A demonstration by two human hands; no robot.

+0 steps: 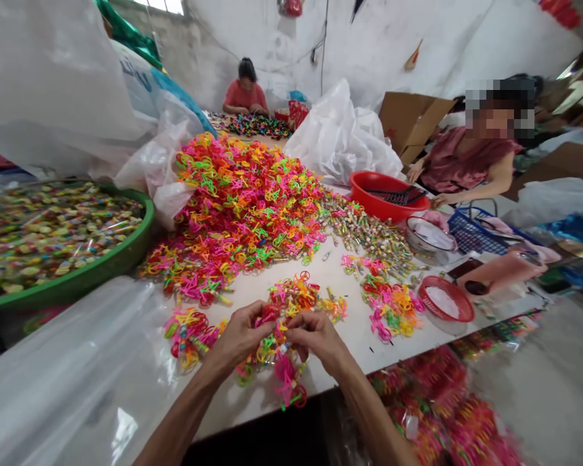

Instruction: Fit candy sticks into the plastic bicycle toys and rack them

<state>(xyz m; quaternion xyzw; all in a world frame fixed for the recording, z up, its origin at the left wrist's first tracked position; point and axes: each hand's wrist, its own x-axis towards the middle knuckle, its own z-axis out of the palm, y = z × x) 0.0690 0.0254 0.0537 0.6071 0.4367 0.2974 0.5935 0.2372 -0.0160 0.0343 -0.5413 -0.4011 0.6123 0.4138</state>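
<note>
My left hand point(247, 333) is pinched closed on a small pink-red plastic piece over the near part of the table. Close beside it on the right, my right hand point(318, 335) has thumb and fingers pressed together; whatever is between them is too small to make out. Under and around both hands lie bright loop-shaped plastic pieces point(285, 375) in pink, yellow, green and orange. Left of my left hand is a small cluster point(187, 336) of similar pieces with striped tubes among them. Behind the hands rises a large heap point(252, 200) of these colourful pieces.
A green tub point(148, 223) of small striped tubes stands left. More tubes point(369, 233) lie right of the heap, near a red basin point(386, 206). A red basket point(447, 299) sits near the right edge. Two people point(245, 97) work farther off. Filled bags point(447, 395) lie below the table.
</note>
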